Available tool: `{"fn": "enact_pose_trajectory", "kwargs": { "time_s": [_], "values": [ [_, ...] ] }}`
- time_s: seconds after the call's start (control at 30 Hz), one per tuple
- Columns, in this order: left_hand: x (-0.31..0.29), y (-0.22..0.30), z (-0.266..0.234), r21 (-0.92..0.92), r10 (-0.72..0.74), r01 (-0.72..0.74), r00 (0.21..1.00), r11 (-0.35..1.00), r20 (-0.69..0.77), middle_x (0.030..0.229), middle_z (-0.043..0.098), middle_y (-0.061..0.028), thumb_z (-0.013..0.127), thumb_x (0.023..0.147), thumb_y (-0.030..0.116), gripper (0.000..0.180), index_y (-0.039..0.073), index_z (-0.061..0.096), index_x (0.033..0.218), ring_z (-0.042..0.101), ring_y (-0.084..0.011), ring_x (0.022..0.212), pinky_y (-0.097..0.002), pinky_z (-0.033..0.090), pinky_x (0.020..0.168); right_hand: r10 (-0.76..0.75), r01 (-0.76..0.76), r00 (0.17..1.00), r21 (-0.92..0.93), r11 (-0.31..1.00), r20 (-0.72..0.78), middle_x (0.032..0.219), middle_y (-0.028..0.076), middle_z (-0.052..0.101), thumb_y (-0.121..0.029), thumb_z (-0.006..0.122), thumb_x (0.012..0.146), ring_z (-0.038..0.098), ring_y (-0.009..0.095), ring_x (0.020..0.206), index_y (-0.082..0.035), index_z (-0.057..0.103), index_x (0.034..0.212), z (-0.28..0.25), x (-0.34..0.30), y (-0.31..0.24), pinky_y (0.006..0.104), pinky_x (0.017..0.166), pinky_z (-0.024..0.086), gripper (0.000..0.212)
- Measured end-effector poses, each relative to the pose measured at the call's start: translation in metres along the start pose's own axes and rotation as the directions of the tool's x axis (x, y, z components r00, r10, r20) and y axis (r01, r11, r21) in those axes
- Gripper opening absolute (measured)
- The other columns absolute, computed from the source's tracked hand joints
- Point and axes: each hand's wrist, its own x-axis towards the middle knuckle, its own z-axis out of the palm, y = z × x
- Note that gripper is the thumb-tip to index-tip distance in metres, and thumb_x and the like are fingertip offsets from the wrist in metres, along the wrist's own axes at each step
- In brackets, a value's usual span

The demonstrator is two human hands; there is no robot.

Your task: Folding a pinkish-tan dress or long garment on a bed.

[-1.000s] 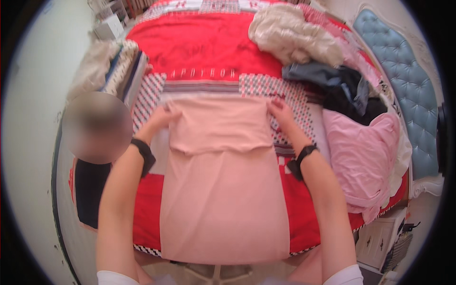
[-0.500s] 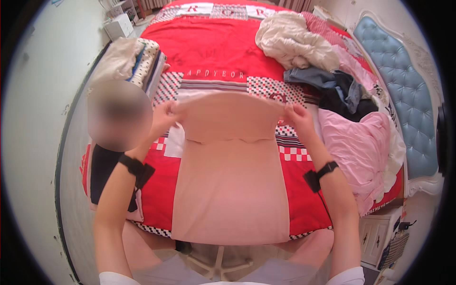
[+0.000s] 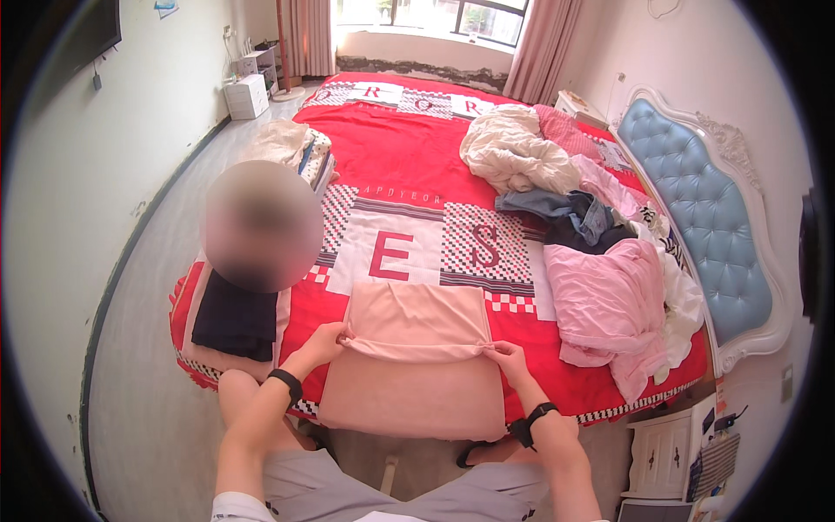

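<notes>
A piece of smooth pale pink fabric point(image 3: 413, 396) lies near the front of the bed, its kind of garment hard to tell, and its near end reaches the bed's edge. A raised fold runs across its middle. My left hand point(image 3: 327, 342) pinches the left end of that fold between thumb and fingers. At the right end, my right hand point(image 3: 507, 359) pinches the same fold. Beyond the fold, part of the fabric lies flat and slightly creased.
Left, folded dark cloth point(image 3: 235, 320) lies beside a blurred patch, with a stack of folded cloth point(image 3: 283, 143) farther back. Right, a heap holds a cream cloth point(image 3: 517, 148), jeans point(image 3: 565, 211) and pink cloth point(image 3: 609, 300). Beyond are a blue headboard point(image 3: 709, 235) and a white nightstand point(image 3: 658, 452).
Both hands have come down toward me from the lifted far part of the fabric. That part now rests on the bed, with a fold held across the middle. The view has tilted up.
</notes>
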Motion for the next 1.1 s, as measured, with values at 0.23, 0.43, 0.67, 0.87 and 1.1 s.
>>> {"fn": "enact_pose_trajectory", "kwargs": {
  "time_s": [0.23, 0.43, 0.67, 0.87, 1.1],
  "values": [
    [-0.008, 0.018, -0.007, 0.242, 0.225, -0.235, 0.972, 0.942, 0.068, 0.089, 0.062, -0.0137, 0.059, 0.082, -0.002, 0.007, 0.000, 0.061, 0.089, 0.063, -0.0315, 0.084, -0.0358, 0.051, 0.075, -0.062, 0.046, 0.996, -0.233, 0.971, -0.062, 0.079, 0.003, 0.071, -0.015, 0.072, 0.085, 0.064, 0.008, 0.071, 0.000, 0.073, 0.087, 0.004, -0.011, -0.015, 0.0235, 0.066, 0.050, 0.015],
    [-0.002, 0.062, -0.015, 0.625, 0.216, -0.356, 0.932, 0.695, 0.290, 0.096, 0.062, -0.0157, 0.065, 0.086, 0.024, 0.024, 0.000, 0.061, 0.090, 0.061, -0.0319, 0.093, -0.0416, 0.050, 0.078, -0.268, 0.242, 0.960, -0.733, 0.636, 0.085, 0.067, 0.009, 0.068, -0.020, 0.074, 0.082, 0.064, 0.018, 0.060, -0.003, 0.072, 0.083, 0.004, -0.019, -0.029, 0.0301, 0.057, 0.049, 0.017],
    [0.080, 0.040, -0.002, 0.570, 0.150, -0.143, 0.988, 0.809, 0.035, 0.120, 0.058, -0.0184, 0.060, 0.089, 0.045, 0.049, 0.001, 0.059, 0.112, 0.054, -0.0334, 0.114, -0.0466, 0.043, 0.097, -0.466, 0.469, 0.824, -0.849, 0.242, 0.323, 0.132, 0.016, 0.052, -0.028, 0.065, 0.087, 0.048, 0.037, 0.122, -0.007, 0.049, 0.133, 0.063, 0.069, -0.050, 0.0463, 0.102, 0.039, 0.053],
    [0.103, 0.037, 0.063, 0.709, 0.239, -0.313, 0.949, 0.632, 0.206, 0.156, 0.026, -0.0191, 0.054, 0.089, 0.055, 0.078, 0.007, 0.034, 0.147, 0.021, -0.0390, 0.144, -0.0576, 0.014, 0.116, -0.270, 0.562, 0.795, -0.827, -0.009, 0.543, 0.155, 0.013, 0.032, -0.049, 0.048, 0.095, 0.023, 0.036, 0.144, -0.011, 0.038, 0.147, 0.106, 0.102, -0.013, 0.0582, 0.117, 0.011, 0.065],
    [0.111, -0.004, 0.055, 0.655, 0.237, -0.032, 0.945, 0.755, -0.226, 0.145, 0.040, -0.0204, 0.054, 0.092, 0.048, 0.069, 0.004, 0.040, 0.143, 0.033, -0.0357, 0.137, -0.0509, 0.021, 0.114, -0.459, 0.237, 0.872, -0.967, 0.089, 0.171, 0.149, 0.018, 0.038, -0.047, 0.049, 0.094, 0.031, 0.035, 0.140, -0.008, 0.046, 0.142, 0.066, 0.143, 0.016, 0.0481, 0.116, 0.020, 0.062]
  ]
}}
